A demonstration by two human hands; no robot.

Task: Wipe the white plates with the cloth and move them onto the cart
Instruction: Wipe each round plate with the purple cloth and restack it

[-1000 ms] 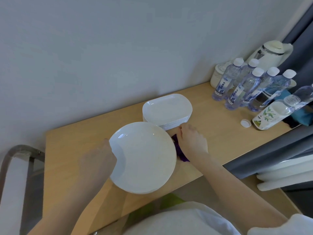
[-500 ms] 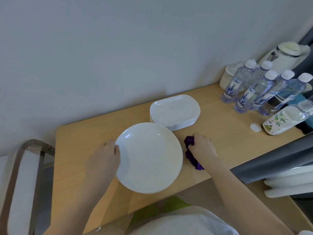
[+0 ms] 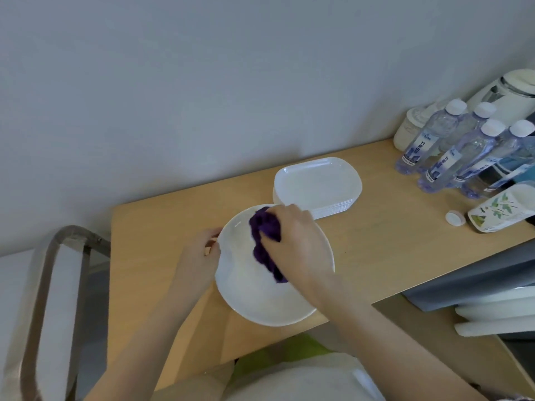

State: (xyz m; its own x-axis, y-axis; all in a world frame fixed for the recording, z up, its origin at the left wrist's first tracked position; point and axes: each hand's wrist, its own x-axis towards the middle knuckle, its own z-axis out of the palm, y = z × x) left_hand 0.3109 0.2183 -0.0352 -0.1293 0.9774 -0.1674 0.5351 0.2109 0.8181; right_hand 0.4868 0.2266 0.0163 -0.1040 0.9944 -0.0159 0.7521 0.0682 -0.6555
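A round white plate (image 3: 254,296) lies on the wooden table (image 3: 385,241), near its front edge. My left hand (image 3: 199,256) grips the plate's left rim. My right hand (image 3: 295,244) holds a bunched purple cloth (image 3: 265,235) and presses it onto the plate's upper middle. Behind the round plate sits a stack of white rounded-rectangle plates (image 3: 317,185). The cart's metal handle (image 3: 49,273) shows at the far left.
Several water bottles (image 3: 451,151), a white kettle (image 3: 509,94), a white jar (image 3: 408,128) and a leaf-printed bottle lying on its side (image 3: 500,209) crowd the table's right end. A loose white cap (image 3: 454,218) lies beside them. The wall runs behind the table.
My right hand picked the purple cloth up from the table beside the plate and brought it left onto the plate. My left hand stayed at the plate's left rim.
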